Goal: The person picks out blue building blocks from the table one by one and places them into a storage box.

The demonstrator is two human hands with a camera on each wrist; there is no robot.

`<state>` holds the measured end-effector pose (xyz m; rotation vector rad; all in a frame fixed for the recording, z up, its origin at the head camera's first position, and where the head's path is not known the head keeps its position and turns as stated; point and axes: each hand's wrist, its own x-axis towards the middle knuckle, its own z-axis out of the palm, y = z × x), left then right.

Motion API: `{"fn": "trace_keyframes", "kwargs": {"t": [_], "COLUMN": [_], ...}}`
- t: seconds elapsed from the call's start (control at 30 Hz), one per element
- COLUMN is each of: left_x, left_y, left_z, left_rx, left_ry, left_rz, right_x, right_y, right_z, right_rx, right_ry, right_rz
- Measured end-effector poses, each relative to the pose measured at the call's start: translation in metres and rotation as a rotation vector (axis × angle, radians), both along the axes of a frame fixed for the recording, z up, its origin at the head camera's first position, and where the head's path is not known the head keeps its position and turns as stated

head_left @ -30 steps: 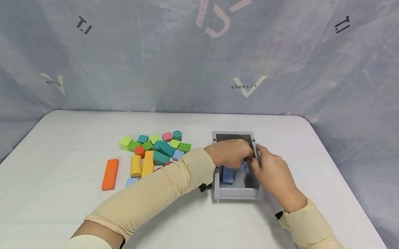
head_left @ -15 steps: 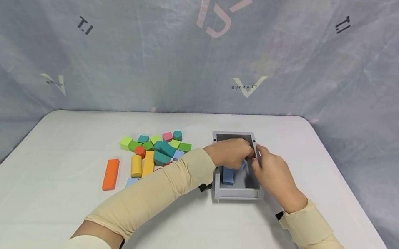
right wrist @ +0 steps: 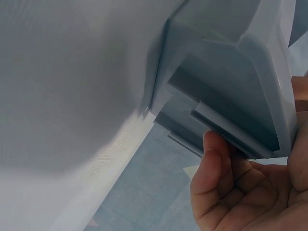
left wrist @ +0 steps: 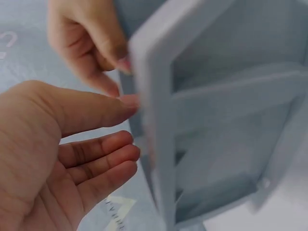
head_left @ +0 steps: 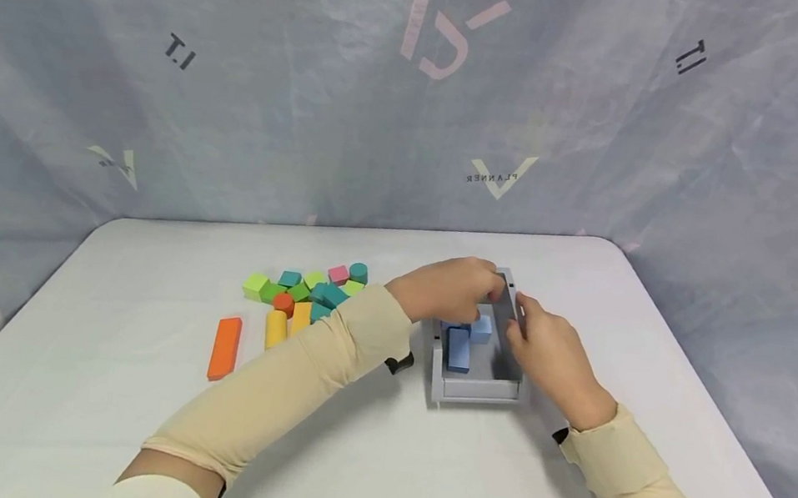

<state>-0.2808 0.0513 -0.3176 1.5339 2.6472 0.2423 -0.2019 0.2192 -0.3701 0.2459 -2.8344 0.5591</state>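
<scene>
A grey plastic bin stands on the table, several blue blocks inside. Among them are a long blue block and a lighter blue cube. Over the bin's far left part is my left hand, hiding some of the interior. Its thumb and loosely bent fingers show nothing between them in the left wrist view; whether the thumb touches the bin's rim, I cannot tell. My right hand grips the bin's right side, with fingers curled under an outer ledge.
Left of the bin lies a spread of wooden blocks, including a yellow cylinder, a lime cube, a pink cube and a teal cylinder. An orange block lies apart. My left sleeve covers part of the spread.
My left hand has lifted away and moved left from the bin's right wall, uncovering the blue blocks. The right hand stays at the bin's side. The head view has shifted slightly.
</scene>
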Motion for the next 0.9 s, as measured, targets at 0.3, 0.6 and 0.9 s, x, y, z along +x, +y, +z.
{"fn": "trace_keyframes", "kwargs": {"t": [0.3, 0.6, 0.9], "left_x": [0.009, 0.010, 0.013], "left_y": [-0.030, -0.067, -0.110], "left_z": [0.019, 0.021, 0.009], "left_rx": [0.028, 0.070, 0.056], "left_ry": [0.036, 0.031, 0.003], "left_rz": [0.076, 0.114, 0.208], "right_x": [0.000, 0.000, 0.000], "right_y": [0.000, 0.000, -0.001], "right_z": [0.000, -0.002, -0.002], "right_rx": [0.007, 0.011, 0.019], "right_ry": [0.027, 0.039, 0.052], "right_rz": [-0.012, -0.011, 0.006]}}
